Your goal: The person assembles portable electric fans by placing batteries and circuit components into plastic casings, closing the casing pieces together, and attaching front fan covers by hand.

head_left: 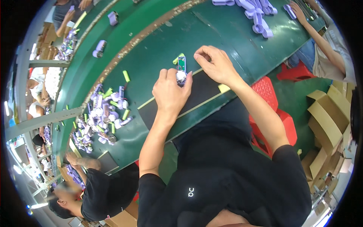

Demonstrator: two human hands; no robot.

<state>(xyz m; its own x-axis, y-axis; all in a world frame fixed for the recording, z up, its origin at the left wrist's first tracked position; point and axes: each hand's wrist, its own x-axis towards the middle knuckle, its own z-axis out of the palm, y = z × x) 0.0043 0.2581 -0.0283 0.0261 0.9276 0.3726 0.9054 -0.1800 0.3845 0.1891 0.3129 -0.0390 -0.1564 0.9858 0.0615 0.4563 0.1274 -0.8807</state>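
My left hand point(170, 90) is closed round a small handheld device point(182, 64) above a dark mat. Its narrow casing is uncovered, showing a green circuit board and a round silver-white part at the near end. Just beyond the device a yellow-green cylindrical cell point(176, 60) appears beside the board; whether it is joined to it I cannot tell. To the right, my right hand point(217, 64) hovers apart from the device, fingers loosely bent, a gap between thumb and fingers. Nothing shows in it. The dark mat point(200, 90) has yellow strips along its edges.
Left lies a heap of purple device parts point(99, 109) with yellow-green cells; one loose cell point(126, 76) is nearby. Purple casings point(257, 17) lie at the far right. A green conveyor belt point(85, 56) curves past. Co-workers sit on both sides. Red stools point(266, 92) stand right.
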